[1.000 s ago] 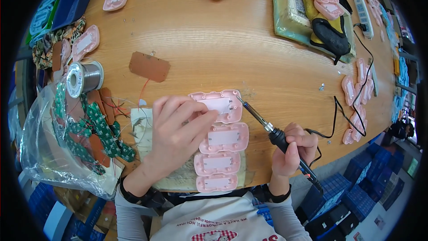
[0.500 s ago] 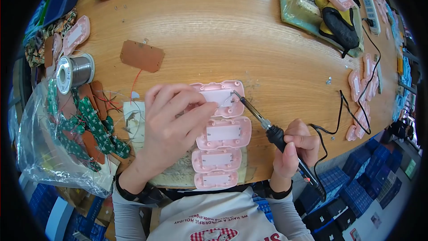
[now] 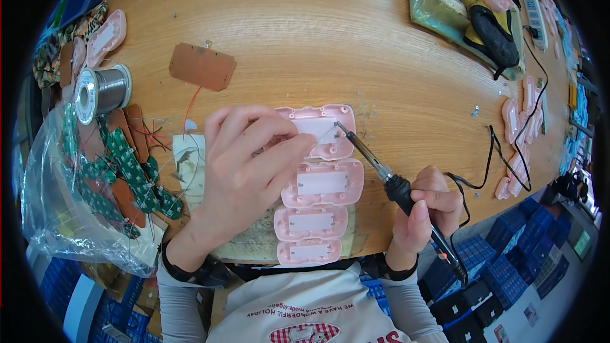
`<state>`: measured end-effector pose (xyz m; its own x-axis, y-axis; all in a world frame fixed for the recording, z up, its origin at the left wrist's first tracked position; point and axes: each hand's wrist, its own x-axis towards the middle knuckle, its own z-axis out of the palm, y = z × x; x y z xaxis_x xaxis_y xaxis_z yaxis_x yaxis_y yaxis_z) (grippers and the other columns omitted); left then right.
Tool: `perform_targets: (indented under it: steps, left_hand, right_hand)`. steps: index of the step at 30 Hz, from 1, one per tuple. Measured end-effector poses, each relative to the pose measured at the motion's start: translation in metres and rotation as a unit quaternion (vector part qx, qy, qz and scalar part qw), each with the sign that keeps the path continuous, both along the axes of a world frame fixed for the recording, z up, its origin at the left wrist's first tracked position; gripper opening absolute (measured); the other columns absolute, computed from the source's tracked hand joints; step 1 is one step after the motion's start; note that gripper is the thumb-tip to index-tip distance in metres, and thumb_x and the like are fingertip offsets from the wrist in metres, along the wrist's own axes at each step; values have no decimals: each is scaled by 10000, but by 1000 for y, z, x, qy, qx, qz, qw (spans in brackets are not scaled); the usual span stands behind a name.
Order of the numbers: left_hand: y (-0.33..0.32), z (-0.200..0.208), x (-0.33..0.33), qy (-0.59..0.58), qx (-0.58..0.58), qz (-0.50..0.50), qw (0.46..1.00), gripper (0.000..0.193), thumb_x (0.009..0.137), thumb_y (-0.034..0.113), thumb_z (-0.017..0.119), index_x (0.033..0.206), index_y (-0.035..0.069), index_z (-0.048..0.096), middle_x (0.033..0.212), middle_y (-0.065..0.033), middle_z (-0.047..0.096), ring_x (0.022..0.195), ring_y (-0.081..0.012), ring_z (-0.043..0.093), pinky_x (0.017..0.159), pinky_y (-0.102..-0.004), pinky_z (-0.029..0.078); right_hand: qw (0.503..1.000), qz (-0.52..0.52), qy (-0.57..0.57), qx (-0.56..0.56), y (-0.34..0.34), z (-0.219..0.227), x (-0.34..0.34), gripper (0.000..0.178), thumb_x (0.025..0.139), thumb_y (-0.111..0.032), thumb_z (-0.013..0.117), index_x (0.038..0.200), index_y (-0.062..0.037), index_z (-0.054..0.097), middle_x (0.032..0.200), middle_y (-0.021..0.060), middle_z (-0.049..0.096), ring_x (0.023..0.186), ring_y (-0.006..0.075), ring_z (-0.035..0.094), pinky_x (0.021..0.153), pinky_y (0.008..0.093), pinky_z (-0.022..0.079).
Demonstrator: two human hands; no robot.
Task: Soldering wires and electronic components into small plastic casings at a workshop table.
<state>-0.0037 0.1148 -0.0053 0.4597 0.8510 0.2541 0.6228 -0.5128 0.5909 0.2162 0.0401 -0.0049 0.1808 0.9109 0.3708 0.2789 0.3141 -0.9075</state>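
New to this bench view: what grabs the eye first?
Probably the black-handled soldering iron in the right hand, its tip at the right end of the topmost pink plastic shell, while the left hand covers that shell's left part. Next, the three other pink shells lined up below it, toward the person. Then, at far left, the solder wire spool above green circuit boards.

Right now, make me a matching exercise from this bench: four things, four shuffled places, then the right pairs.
1. Soldering iron
2. Metal-wire spool
3. Power strip
4. Brown board

A. Upper right of the picture
B. Flat on the table, just beyond the left hand
C. Held in the right hand
D. Far left, next to the clear bag

Pairs: 1-C, 2-D, 3-A, 4-B
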Motion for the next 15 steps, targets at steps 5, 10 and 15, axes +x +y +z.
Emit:
perform_targets:
  steps: [5,10,15]
  left_hand:
    - [1,-3,0,2,0,1,1000,160,645,84,694,801,116,684,800,19,585,829,-172,547,789,-337,352]
    - [1,-2,3,5,13,1,1000,160,643,81,698,798,117,680,801,20,580,827,-172,545,787,-339,353]
    - [1,-2,2,-1,1,2,1000,162,640,75,702,795,118,681,793,18,580,821,-173,546,788,-341,354]
  right_hand:
    - [1000,0,-3,1,0,-2,-1,96,750,-31,569,796,5,493,622,112,539,516,175,428,506,321,323]
    - [1000,5,-9,1,-1,0,1,99,747,-30,570,801,5,495,612,110,531,515,176,427,503,324,323]
    - [1000,15,-24,8,0,1,0,106,753,-47,570,809,4,497,608,111,528,501,178,420,493,327,315]
